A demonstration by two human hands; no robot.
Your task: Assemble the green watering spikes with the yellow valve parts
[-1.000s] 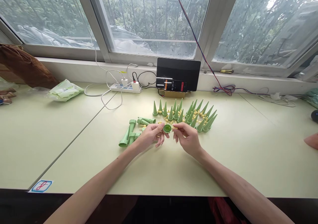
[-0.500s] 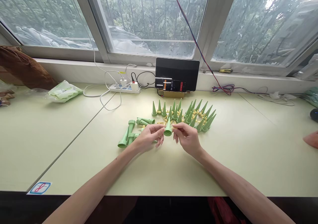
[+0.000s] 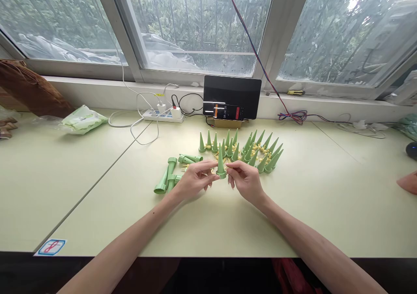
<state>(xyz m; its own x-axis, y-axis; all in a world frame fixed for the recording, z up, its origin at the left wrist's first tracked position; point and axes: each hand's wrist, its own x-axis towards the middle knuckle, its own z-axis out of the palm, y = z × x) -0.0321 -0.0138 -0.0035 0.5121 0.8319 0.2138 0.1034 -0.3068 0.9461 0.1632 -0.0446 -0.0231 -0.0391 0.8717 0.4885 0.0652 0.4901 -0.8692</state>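
Upright between my hands is a green plastic cone spike (image 3: 220,161) with a wider collar at its base. My left hand (image 3: 195,179) pinches it by the collar, thumb in front. Close on its right, my right hand (image 3: 246,181) has thumb and forefinger pressed together on a small yellow piece, mostly hidden by the fingertips. Behind the hands, several green cones (image 3: 249,153) stand point up, with small yellow pieces (image 3: 261,150) among them. Left of my left hand, several more green cones (image 3: 171,168) lie on their sides, partly covered by that hand.
The pale table (image 3: 247,229) runs up to a window ledge. A black tablet (image 3: 233,92) with a phone (image 3: 228,111) before it stands at the back. Left of it are a power strip (image 3: 166,117) with loose cables and a wipes pack (image 3: 84,119). A cable bundle (image 3: 298,117) lies back right.
The cone in my left hand has turned from base tilted toward me to upright, and my left thumb has shifted onto its collar. My right hand has barely moved.
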